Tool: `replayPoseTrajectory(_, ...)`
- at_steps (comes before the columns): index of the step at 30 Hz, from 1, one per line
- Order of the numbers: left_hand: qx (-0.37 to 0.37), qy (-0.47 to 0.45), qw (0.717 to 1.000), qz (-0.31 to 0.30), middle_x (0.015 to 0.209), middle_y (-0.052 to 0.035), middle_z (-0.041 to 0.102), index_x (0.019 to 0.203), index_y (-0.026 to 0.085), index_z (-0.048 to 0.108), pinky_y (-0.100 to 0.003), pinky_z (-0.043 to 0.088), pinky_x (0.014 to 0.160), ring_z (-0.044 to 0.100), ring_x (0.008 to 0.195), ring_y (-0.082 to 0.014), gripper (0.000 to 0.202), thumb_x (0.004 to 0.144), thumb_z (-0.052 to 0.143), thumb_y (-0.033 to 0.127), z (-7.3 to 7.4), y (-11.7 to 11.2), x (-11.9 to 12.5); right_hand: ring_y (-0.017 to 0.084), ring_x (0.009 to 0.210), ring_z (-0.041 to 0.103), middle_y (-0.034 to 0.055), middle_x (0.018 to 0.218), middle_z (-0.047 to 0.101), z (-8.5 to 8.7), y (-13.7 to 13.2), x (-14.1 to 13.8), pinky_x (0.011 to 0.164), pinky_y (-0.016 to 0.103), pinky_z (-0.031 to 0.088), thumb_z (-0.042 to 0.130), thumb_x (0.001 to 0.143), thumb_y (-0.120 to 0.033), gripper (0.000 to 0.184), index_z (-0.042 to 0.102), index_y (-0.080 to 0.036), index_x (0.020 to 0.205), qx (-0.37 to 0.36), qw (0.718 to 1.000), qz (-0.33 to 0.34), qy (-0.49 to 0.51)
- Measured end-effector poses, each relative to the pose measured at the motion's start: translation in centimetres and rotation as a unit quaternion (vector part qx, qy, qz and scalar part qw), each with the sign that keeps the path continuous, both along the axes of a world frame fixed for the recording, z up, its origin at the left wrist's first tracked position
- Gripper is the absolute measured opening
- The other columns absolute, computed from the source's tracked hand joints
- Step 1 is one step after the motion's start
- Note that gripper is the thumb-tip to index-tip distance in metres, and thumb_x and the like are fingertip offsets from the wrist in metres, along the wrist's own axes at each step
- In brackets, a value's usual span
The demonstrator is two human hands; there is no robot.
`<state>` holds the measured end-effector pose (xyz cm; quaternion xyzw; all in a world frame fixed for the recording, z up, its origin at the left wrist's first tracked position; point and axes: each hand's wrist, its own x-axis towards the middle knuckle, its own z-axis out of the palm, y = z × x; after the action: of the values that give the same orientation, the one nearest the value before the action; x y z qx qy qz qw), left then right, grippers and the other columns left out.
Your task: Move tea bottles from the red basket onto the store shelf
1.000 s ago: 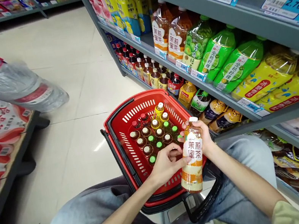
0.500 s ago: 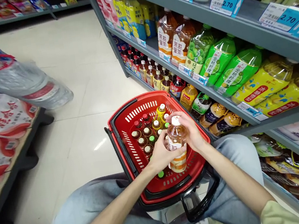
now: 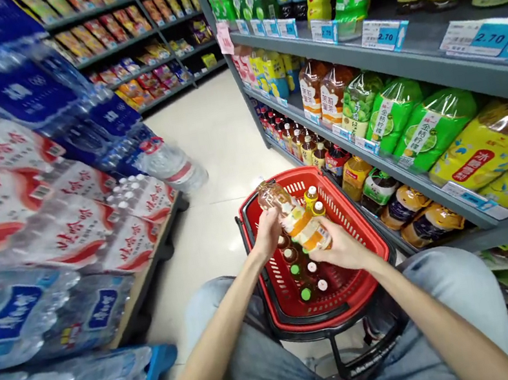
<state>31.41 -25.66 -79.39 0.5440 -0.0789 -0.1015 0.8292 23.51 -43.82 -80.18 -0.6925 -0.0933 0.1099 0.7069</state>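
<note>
Between my two hands a bottle of brown tea [image 3: 299, 220] with a white and orange label lies tilted above the basket, its cap end toward the upper left. My left hand [image 3: 269, 234] is closed round its upper part. Near the base, my right hand [image 3: 342, 245] grips it, fingers partly hidden by the bottle. Below is the red shopping basket [image 3: 371, 241] with a black rim. Several small capped bottles stand upright in it, among them a green-capped bottle [image 3: 306, 294] and a white-capped bottle [image 3: 322, 284]; the held bottle hides some of them.
On my right, a grey shelf [image 3: 405, 45] carries drink bottles, multipacks and price tags. Shrink-wrapped water packs [image 3: 55, 205] are stacked on pallets at the left. A large water jug [image 3: 175, 164] stands at their corner. Snack shelves [image 3: 120, 43] line the back.
The tea bottle has gone from upright to tilted, cap toward the upper left. My right hand has moved from its cap to its base, my left to its upper part. The view has turned left.
</note>
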Motion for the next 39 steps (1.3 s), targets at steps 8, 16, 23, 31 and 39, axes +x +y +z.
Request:
replayPoseTrajectory(8, 0.080, -0.063, 0.994, -0.044, 0.121, -0.0105, 0.071, 0.124, 0.021, 0.062, -0.041, 0.057, 0.090, 0.069, 0.107, -0.0285, 0.059, 0.077, 0.077, 0.053, 8.2, -2.6, 1.8, 0.013, 0.057, 0.054, 0.0056, 0.076, 0.069, 1.3, -4.6, -1.0, 0.042, 0.019, 0.028, 0.071, 0.062, -0.035, 0.049, 0.063, -0.015, 0.106, 0.264, 0.954, 0.071, 0.122)
replayPoseTrajectory(16, 0.241, -0.053, 0.967, -0.068, 0.112, -0.0113, 0.075, 0.110, 0.019, 0.066, -0.047, 0.060, 0.095, 0.071, 0.104, -0.0299, 0.053, 0.064, 0.091, 0.029, 14.5, -6.9, -0.3, 0.012, 0.047, 0.052, 0.0045, 0.077, 0.069, 0.8, -5.6, -1.1, 0.036, 0.020, 0.032, 0.072, 0.081, -0.052, 0.045, 0.063, -0.018, 0.108, 0.278, 0.953, -0.056, 0.106)
replayPoseTrajectory(23, 0.283, -0.249, 0.924, 0.057, 0.122, -0.0052, 0.074, 0.111, 0.025, 0.069, -0.057, 0.059, 0.101, 0.070, 0.113, -0.0337, 0.058, 0.058, 0.092, 0.029, 19.5, -9.5, -3.0, 0.013, 0.053, 0.058, 0.0022, 0.073, 0.067, 1.7, -5.5, 1.1, 0.048, 0.023, 0.043, 0.051, 0.092, -0.054, 0.039, 0.063, -0.018, 0.095, 0.538, 0.805, -0.188, 0.168)
replayPoseTrajectory(31, 0.169, -0.515, 0.831, 0.123, 0.114, 0.0206, 0.070, 0.103, 0.058, 0.067, -0.059, 0.051, 0.109, 0.061, 0.128, -0.0302, 0.058, 0.057, 0.088, 0.029, 28.5, -16.2, -4.0, 0.007, 0.040, 0.046, 0.0012, 0.060, 0.061, 1.3, -4.5, 3.1, 0.042, 0.018, 0.031, 0.053, 0.084, -0.023, 0.015, 0.060, -0.013, 0.075, 0.533, 0.737, -0.295, 0.292)
replayPoseTrajectory(39, 0.067, -0.571, 0.817, 0.055, 0.130, 0.0026, 0.067, 0.115, 0.036, 0.059, -0.057, 0.059, 0.096, 0.057, 0.129, -0.0365, 0.068, 0.056, 0.093, 0.041, 32.6, -25.5, -1.7, 0.007, 0.039, 0.045, 0.0000, 0.060, 0.058, 2.2, -5.3, 3.0, 0.042, 0.017, 0.028, 0.053, 0.080, -0.019, 0.010, 0.058, -0.013, 0.073, 0.550, 0.728, -0.299, 0.278)
